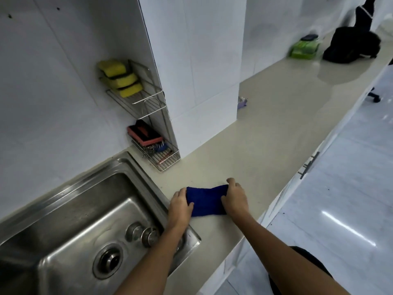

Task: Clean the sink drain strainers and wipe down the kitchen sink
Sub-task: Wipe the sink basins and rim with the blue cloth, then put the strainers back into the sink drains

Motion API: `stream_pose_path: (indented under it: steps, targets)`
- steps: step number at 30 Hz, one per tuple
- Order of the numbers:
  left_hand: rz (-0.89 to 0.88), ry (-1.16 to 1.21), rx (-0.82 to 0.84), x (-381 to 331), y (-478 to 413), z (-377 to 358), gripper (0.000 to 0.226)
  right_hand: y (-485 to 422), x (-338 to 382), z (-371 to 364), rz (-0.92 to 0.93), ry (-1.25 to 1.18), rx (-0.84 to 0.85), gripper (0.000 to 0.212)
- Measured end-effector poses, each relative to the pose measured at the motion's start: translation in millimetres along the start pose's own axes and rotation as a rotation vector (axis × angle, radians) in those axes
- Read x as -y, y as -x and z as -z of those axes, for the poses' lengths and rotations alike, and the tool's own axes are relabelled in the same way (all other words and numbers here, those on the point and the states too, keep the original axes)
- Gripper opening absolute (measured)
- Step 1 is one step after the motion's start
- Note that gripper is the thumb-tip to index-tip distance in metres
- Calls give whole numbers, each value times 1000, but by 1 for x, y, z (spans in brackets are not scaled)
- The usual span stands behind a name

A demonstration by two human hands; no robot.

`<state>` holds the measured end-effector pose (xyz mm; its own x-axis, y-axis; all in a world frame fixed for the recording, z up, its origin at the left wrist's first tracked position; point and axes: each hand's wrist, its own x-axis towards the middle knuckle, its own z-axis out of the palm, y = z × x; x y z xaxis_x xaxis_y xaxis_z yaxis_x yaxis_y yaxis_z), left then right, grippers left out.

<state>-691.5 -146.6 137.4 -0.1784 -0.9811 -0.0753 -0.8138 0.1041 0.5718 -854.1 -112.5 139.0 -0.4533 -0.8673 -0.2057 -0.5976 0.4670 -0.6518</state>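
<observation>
Left hand (179, 206) and right hand (235, 195) each pinched an end of a blue cloth (205, 202) lying on the counter (265, 145). The cloth sat just beside the steel sink (63, 209).

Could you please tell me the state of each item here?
blue cloth, lying on the counter, held at both ends
left hand, grips the cloth's left end
right hand, grips its right end
drain strainer, seated in the sink
yellow sponges, stacked on the rack
</observation>
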Motion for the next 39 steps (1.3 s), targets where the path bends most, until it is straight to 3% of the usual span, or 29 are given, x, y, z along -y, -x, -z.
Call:
stream_pose_path:
  steps: [2, 6, 9, 12, 16, 23, 29, 39]
  targets:
    - [-55, -76, -18, 3, 1, -3, 57, 1, -2, 2, 96, 211, -15, 53]
    - [-206, -486, 71, 11, 2, -6, 54, 5, -13, 5, 390, 649, 113, 51]
    - [-200, -581, 210, 14, 6, -6, 55, 11, -20, 0, 383, 769, 216, 53]
    - [-218, -531, 245, 16, 9, 0, 55, 15, -18, -4, 348, 791, 210, 54]
    - [-176, -414, 100, 40, 17, 23, 55, 15, 13, -17, 412, 720, 170, 55]
    - [207, -503, 47, 153, 60, 84, 53, 34, 107, -87, 727, 604, 280, 55]
    - [414, -503, 93, 223, 94, 112, 55, 60, 160, -166, 860, 571, 371, 59]
    - [363, -327, 49, 270, 46, 75, 53, 31, 165, -253, 597, 597, 579, 60]
